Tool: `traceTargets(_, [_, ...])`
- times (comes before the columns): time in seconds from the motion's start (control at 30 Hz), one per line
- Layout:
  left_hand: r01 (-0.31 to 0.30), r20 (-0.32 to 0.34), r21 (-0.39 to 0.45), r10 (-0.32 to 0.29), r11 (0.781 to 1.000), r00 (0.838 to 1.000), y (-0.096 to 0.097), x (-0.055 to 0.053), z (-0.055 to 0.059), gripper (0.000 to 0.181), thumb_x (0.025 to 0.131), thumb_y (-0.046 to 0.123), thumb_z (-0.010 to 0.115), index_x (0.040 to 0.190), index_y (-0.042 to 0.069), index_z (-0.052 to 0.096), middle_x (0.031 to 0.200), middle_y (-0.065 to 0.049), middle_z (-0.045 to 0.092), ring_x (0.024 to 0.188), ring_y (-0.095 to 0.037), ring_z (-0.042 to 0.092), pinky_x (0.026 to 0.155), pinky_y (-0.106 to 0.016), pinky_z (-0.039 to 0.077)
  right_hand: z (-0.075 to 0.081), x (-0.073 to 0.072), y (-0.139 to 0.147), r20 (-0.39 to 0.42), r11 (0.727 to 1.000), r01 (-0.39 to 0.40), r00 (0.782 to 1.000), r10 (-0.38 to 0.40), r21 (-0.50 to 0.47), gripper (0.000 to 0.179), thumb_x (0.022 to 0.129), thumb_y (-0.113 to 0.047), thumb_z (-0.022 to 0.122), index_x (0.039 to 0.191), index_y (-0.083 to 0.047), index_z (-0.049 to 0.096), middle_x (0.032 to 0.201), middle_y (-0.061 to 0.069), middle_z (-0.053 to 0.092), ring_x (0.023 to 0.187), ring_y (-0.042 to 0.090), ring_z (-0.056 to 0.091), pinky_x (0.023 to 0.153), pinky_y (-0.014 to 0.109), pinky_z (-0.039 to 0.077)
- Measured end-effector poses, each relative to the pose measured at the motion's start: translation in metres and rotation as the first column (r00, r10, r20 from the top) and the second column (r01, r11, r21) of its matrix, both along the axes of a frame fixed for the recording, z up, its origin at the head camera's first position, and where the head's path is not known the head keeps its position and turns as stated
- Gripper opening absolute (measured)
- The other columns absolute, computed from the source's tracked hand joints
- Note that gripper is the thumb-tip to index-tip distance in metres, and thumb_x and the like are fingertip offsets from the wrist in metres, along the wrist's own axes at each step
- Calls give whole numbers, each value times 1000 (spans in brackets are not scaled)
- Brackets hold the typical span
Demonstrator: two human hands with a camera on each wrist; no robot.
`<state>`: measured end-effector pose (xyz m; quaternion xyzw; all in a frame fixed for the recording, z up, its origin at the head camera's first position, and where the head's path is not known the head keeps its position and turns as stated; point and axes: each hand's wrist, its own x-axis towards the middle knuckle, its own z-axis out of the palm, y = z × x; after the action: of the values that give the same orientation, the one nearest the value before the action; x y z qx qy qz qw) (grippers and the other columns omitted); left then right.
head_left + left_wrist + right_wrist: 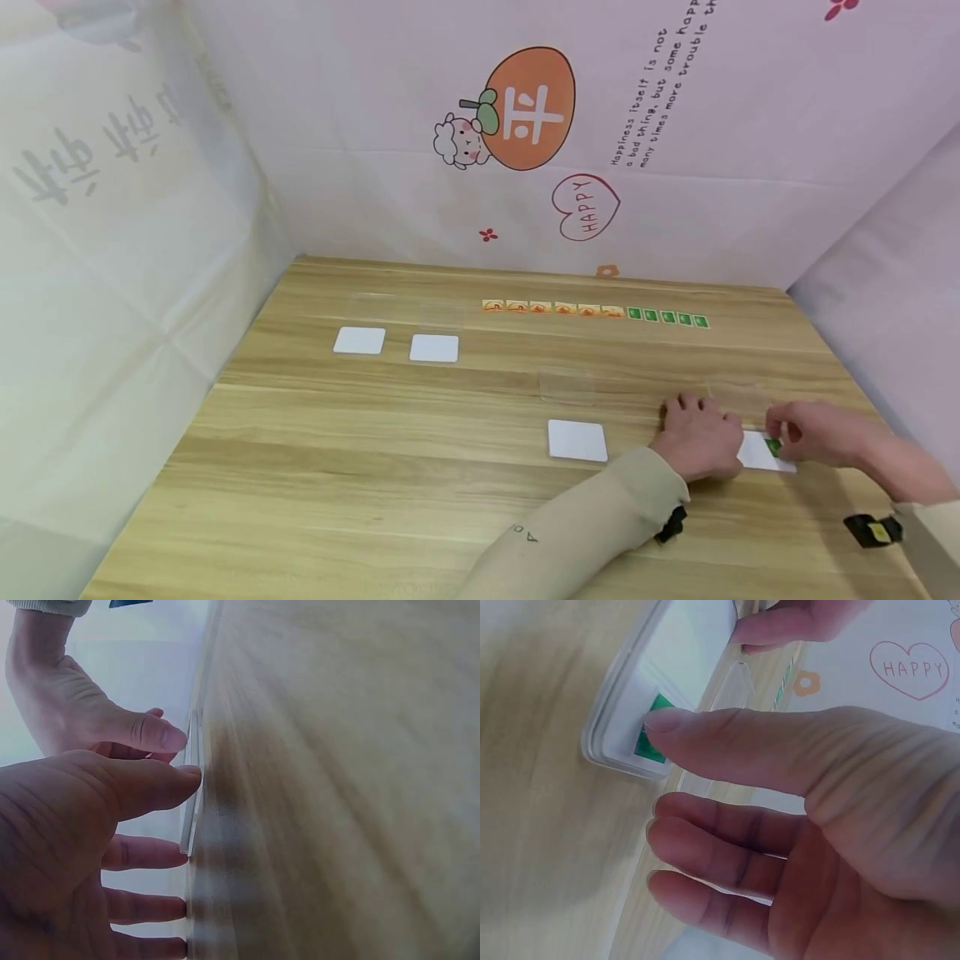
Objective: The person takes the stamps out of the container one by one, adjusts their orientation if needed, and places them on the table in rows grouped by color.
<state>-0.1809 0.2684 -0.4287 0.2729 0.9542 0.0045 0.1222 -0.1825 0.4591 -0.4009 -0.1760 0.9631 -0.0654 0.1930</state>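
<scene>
At the right of the table, a flat white rectangular case [753,451] with rounded corners lies between my two hands. My left hand [701,437] holds its left end, thumb on the near edge and index finger on the far edge; the other fingers rest on the table, as the left wrist view shows. The thumb of my right hand [821,433] presses a small green sticker [651,752] flat against the case's right end. Three fingers [697,836] of that hand hang loosely bent below the thumb; its index finger is hidden in the right wrist view.
Other white cases lie at the middle [577,440] and back left [434,348]. Thin clear covers [567,388] lie behind them. Along the back runs a row of orange stickers [540,307] and green stickers [668,317]. A printed cloth wall [360,200] borders the table.
</scene>
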Motion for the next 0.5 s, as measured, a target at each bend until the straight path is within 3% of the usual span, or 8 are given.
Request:
traceTargets(0.27, [-1,-1,-10,1,1000,1000,2,0,-1,38,90,59,58,125,46,49,133,14,46,128,-18,37,105,-43,33,1,9,-5,-19,999,38,999,-38,7,25,76,-15,78,94,-15,60,68,-5,45,58,2,35,53,22,28])
traceTargets(0.5, [-3,4,-16,4,1000,1000,2,1,2,37,91,58,57,124,46,48,133,14,45,128,-17,37,106,-43,33,0,6,-3,-16,1000,28,999,-28,-1,23,77,-14,78,91,-16,60,70,-6,46,60,2,36,55,22,28])
